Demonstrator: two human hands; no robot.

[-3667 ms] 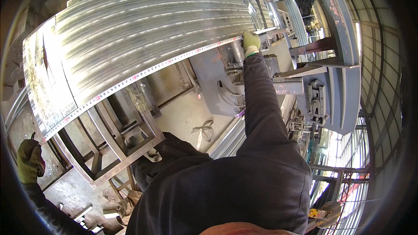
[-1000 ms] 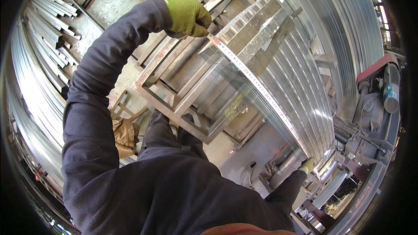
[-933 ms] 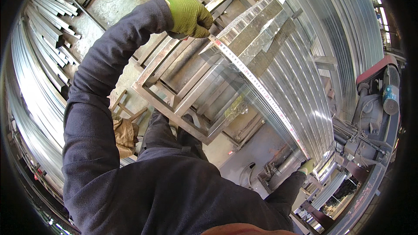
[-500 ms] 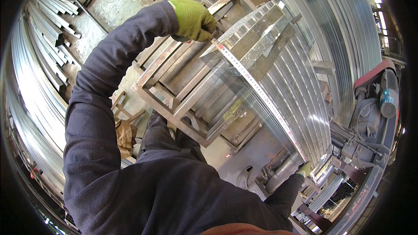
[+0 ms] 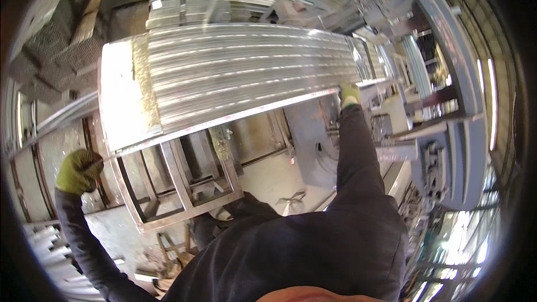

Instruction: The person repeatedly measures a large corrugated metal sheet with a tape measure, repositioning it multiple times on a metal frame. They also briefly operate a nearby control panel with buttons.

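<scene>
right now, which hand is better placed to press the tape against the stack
Probably the right hand: it's at the edge of the stack, by one end of the tape. The left hand grips the tape out past the stack's left end.

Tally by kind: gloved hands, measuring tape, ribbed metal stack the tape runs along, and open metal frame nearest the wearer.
Left hand and right hand, gloved: 2
Measuring tape: 1
Ribbed metal stack: 1
Open metal frame: 1
Total: 5
</scene>
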